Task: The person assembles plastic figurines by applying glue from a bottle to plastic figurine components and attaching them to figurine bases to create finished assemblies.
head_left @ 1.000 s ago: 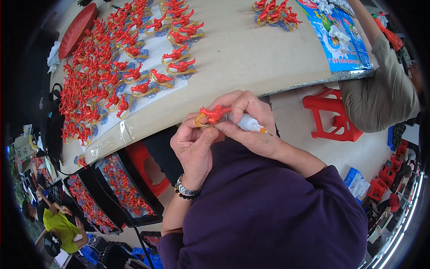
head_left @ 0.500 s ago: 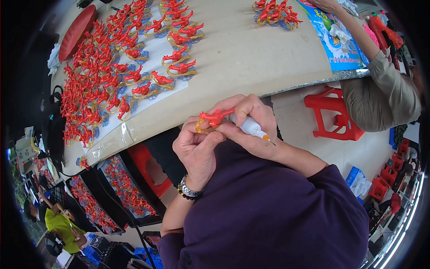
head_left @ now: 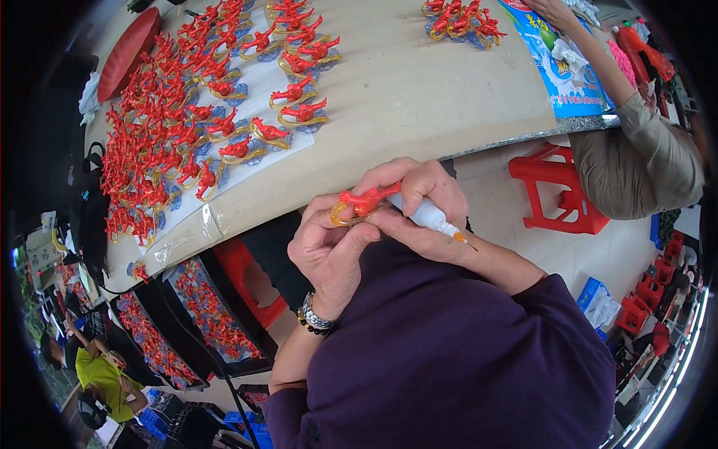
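Observation:
My left hand [head_left: 329, 251] pinches a small red figurine [head_left: 364, 200] with a curved amber-yellow base, just off the near edge of the table. Against it, my right hand [head_left: 426, 198] closes its fingers on the figurine's far end. That same hand also keeps a white needle-tip squeeze bottle [head_left: 428, 215] tucked in its grip. The bottle's orange collar and thin needle point down and right, away from the figurine. Part of the figurine is hidden behind my fingers.
Many similar red figurines [head_left: 303, 112] with amber and bluish bases stand on white paper on the table [head_left: 374, 97]. A small group [head_left: 464, 26] sits farther right. Black crates [head_left: 213, 310] of figurines are below left. Another person's arm [head_left: 598, 60] rests by a blue sheet; a red stool [head_left: 557, 187] stands nearby.
The figurine and my right hand have shifted slightly right. The bottle has moved a little right and down, its needle pointing lower. Both hands keep their holds.

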The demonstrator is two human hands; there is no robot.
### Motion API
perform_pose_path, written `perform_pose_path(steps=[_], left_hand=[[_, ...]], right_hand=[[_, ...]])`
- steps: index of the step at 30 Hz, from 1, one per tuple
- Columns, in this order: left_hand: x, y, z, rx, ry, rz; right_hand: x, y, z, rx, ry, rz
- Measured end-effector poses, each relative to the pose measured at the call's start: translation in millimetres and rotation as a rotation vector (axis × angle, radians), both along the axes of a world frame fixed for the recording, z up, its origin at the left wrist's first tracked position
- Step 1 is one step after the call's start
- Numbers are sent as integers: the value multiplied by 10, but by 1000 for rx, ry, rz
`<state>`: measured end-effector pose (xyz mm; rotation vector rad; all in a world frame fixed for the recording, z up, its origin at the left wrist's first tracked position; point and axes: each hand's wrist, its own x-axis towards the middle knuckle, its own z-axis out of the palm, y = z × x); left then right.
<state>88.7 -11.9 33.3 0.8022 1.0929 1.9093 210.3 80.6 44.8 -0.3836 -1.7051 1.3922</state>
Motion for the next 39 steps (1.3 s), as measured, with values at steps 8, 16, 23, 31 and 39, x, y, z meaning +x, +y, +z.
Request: perform_pose_path(steps=[8,16,23,31,39], left_hand=[[14,19,37,-11,-78,-27],[-58,25,-9,9,-127,-109],[-202,-16,125,-160,7,-144],[-260,-12,292,-281,141,-132],[-127,-38,310,-295,-19,-86]], right_hand=[[17,55,24,105,18,36],[54,98,-22,96,-25,71],[91,159,-35,210,-67,28],[6,178,-51,296,81,-32],[-15,197,-3,399,86,-25]])
